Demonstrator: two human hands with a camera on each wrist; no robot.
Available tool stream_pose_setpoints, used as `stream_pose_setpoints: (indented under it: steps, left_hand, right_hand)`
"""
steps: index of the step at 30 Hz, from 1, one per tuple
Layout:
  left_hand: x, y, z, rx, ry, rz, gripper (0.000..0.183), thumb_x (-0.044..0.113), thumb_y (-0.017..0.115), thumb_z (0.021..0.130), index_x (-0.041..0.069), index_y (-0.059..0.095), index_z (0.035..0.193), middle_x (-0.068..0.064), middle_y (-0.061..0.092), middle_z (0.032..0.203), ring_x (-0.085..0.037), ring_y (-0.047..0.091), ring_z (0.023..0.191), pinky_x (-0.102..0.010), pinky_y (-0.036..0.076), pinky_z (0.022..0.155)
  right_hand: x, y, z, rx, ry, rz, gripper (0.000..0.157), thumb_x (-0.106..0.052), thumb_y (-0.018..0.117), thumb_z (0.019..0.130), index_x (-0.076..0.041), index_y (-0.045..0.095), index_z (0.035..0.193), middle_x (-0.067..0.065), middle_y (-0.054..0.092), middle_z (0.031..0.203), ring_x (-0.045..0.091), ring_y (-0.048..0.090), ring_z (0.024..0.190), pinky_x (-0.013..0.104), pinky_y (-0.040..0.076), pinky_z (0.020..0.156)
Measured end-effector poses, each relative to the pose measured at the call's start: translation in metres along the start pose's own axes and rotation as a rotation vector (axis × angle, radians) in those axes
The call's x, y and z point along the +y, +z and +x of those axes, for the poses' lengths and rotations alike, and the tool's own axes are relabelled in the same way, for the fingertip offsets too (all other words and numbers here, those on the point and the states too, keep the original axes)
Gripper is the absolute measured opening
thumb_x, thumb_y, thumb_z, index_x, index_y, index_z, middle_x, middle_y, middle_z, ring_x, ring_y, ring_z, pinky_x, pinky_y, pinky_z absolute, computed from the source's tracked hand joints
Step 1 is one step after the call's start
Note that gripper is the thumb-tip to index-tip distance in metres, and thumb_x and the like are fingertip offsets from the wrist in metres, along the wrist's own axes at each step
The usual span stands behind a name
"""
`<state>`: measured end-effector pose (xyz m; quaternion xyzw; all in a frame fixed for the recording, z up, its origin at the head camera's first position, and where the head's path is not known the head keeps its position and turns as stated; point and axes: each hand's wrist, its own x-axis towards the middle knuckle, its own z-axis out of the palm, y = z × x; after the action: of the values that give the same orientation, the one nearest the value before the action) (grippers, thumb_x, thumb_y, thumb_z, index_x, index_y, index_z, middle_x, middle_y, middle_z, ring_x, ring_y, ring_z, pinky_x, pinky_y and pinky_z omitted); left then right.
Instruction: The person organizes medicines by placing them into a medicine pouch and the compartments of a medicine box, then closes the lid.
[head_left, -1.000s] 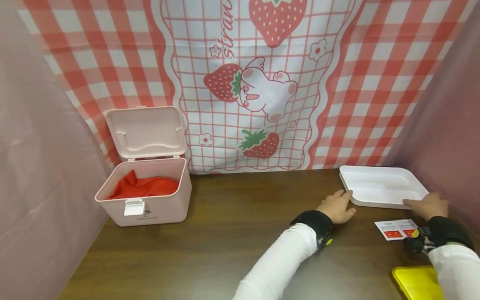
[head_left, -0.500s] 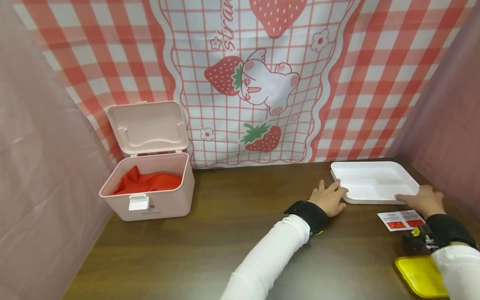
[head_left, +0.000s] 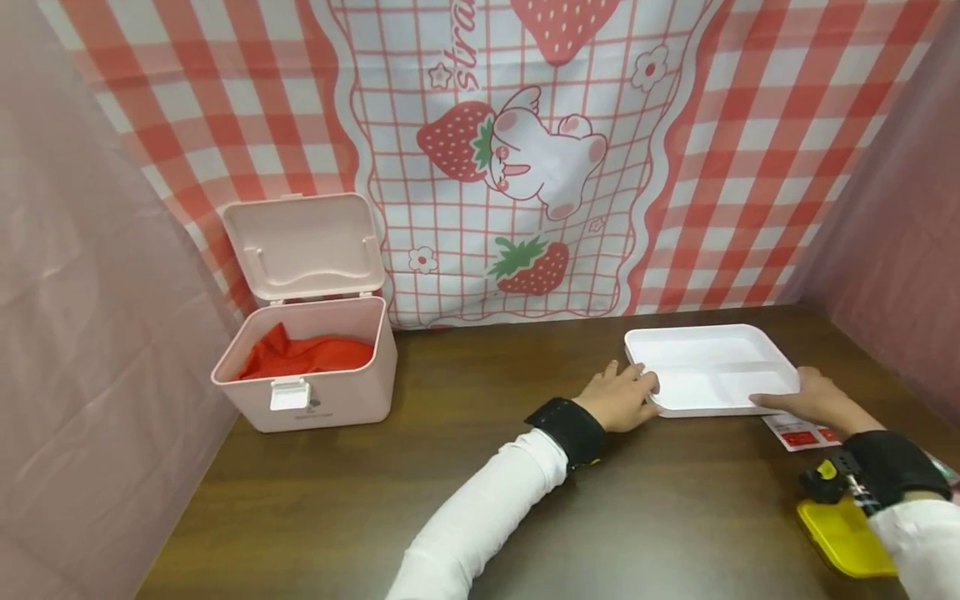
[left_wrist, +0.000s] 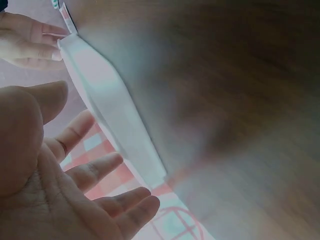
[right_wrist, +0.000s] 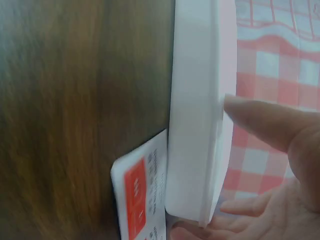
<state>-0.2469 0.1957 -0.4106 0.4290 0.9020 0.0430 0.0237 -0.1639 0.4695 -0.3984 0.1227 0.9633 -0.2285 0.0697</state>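
Observation:
A white divided tray (head_left: 678, 384) lies on the wooden table at the right of the head view. My left hand (head_left: 617, 398) is at its left end, with spread, slightly bent fingers (left_wrist: 97, 169) at the rim and the thumb apart. At the other end, my right hand (head_left: 819, 402) grips the near right corner, its thumb (right_wrist: 250, 112) on the rim and its other fingers around the end. A white-and-red printed card (right_wrist: 137, 192) lies on the table against the tray's near side, partly hidden in the head view by the tray and my right hand.
A pink box (head_left: 322, 408) with its lid raised stands at the back left, a red cloth (head_left: 307, 353) inside. A yellow case-like object (head_left: 847, 542) lies near my right forearm. Checked strawberry fabric (head_left: 547, 167) hangs behind the table, with pink fabric at both sides.
The tray has slid left and slightly nearer, both hands moving along with it. More of the card is now covered. The pink box shifts a little as the head view turns.

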Motion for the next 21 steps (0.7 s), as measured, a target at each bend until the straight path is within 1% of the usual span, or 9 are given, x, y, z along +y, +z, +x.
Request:
stream_pose_setpoints:
  steps: [1, 3, 6, 7, 8, 10, 14, 18, 21]
  left_hand:
    - [-0.003, 0.000, -0.004, 0.006, 0.009, 0.006, 0.031, 0.049, 0.044, 0.091, 0.030, 0.048, 0.116, 0.006, 0.038, 0.141, -0.026, 0.033, 0.132, -0.035, 0.034, 0.105]
    - [-0.009, -0.001, -0.011, 0.019, 0.025, 0.022, 0.029, 0.049, 0.044, 0.092, 0.029, 0.049, 0.113, 0.007, 0.044, 0.132, -0.022, 0.040, 0.125, -0.032, 0.037, 0.101]
    - [-0.017, -0.001, -0.022, 0.057, 0.043, 0.054, 0.027, 0.049, 0.044, 0.091, 0.028, 0.051, 0.106, 0.008, 0.049, 0.113, -0.016, 0.046, 0.109, -0.026, 0.042, 0.088]
    - [-0.020, -0.001, -0.025, 0.067, 0.042, 0.063, 0.026, 0.049, 0.044, 0.091, 0.028, 0.052, 0.104, 0.009, 0.048, 0.108, -0.014, 0.046, 0.105, -0.025, 0.042, 0.084]
    - [-0.022, -0.001, -0.029, 0.075, 0.039, 0.064, 0.025, 0.049, 0.045, 0.091, 0.028, 0.052, 0.102, 0.008, 0.048, 0.106, -0.014, 0.046, 0.102, -0.025, 0.042, 0.081]
    - [-0.029, -0.001, -0.035, 0.093, 0.035, 0.070, 0.025, 0.049, 0.045, 0.091, 0.027, 0.053, 0.099, 0.007, 0.047, 0.106, -0.014, 0.047, 0.101, -0.025, 0.043, 0.080]
    - [-0.042, -0.001, -0.050, 0.104, 0.018, 0.064, 0.022, 0.047, 0.049, 0.090, 0.026, 0.054, 0.093, 0.001, 0.048, 0.115, -0.017, 0.048, 0.107, -0.028, 0.044, 0.085]
    - [-0.057, -0.002, -0.066, 0.107, -0.009, 0.029, 0.021, 0.045, 0.053, 0.088, 0.025, 0.055, 0.086, -0.001, 0.047, 0.116, -0.019, 0.047, 0.106, -0.029, 0.044, 0.084]
    - [-0.067, -0.002, -0.079, 0.113, -0.021, -0.020, 0.021, 0.044, 0.055, 0.087, 0.024, 0.054, 0.082, -0.001, 0.045, 0.114, -0.019, 0.047, 0.104, -0.030, 0.043, 0.083]
  right_hand:
    - [-0.002, 0.002, 0.000, -0.004, -0.022, 0.010, 0.089, -0.047, 0.060, 0.081, 0.028, 0.026, 0.115, 0.041, 0.046, 0.098, 0.039, 0.050, 0.080, 0.050, 0.048, 0.071]
    - [-0.007, 0.008, 0.000, -0.011, -0.070, 0.026, 0.086, -0.046, 0.059, 0.083, 0.025, 0.027, 0.118, 0.040, 0.047, 0.102, 0.038, 0.051, 0.082, 0.052, 0.047, 0.073]
    - [-0.014, 0.017, 0.001, -0.005, -0.151, 0.029, 0.081, -0.043, 0.060, 0.083, 0.022, 0.029, 0.121, 0.039, 0.047, 0.107, 0.038, 0.051, 0.086, 0.056, 0.045, 0.078]
    - [-0.016, 0.020, 0.001, -0.011, -0.166, 0.025, 0.083, -0.043, 0.060, 0.083, 0.021, 0.027, 0.123, 0.039, 0.045, 0.111, 0.040, 0.050, 0.090, 0.059, 0.043, 0.080]
    - [-0.019, 0.024, 0.001, -0.002, -0.204, 0.026, 0.082, -0.042, 0.061, 0.082, 0.020, 0.027, 0.124, 0.039, 0.045, 0.112, 0.041, 0.049, 0.091, 0.060, 0.042, 0.081]
    - [-0.025, 0.030, 0.002, 0.028, -0.282, 0.031, 0.080, -0.037, 0.065, 0.080, 0.019, 0.029, 0.124, 0.037, 0.046, 0.113, 0.040, 0.049, 0.092, 0.060, 0.042, 0.082]
    - [-0.040, 0.041, 0.000, 0.037, -0.372, 0.078, 0.085, -0.031, 0.068, 0.078, 0.017, 0.022, 0.131, 0.037, 0.039, 0.122, 0.045, 0.043, 0.102, 0.065, 0.034, 0.087]
    - [-0.053, 0.050, -0.003, -0.022, -0.345, 0.122, 0.098, -0.034, 0.068, 0.078, 0.014, 0.007, 0.138, 0.039, 0.023, 0.134, 0.052, 0.030, 0.115, 0.070, 0.024, 0.091]
    - [-0.062, 0.057, -0.006, -0.032, -0.331, 0.115, 0.104, -0.036, 0.069, 0.077, 0.016, 0.003, 0.138, 0.042, 0.017, 0.136, 0.054, 0.025, 0.119, 0.069, 0.022, 0.093]
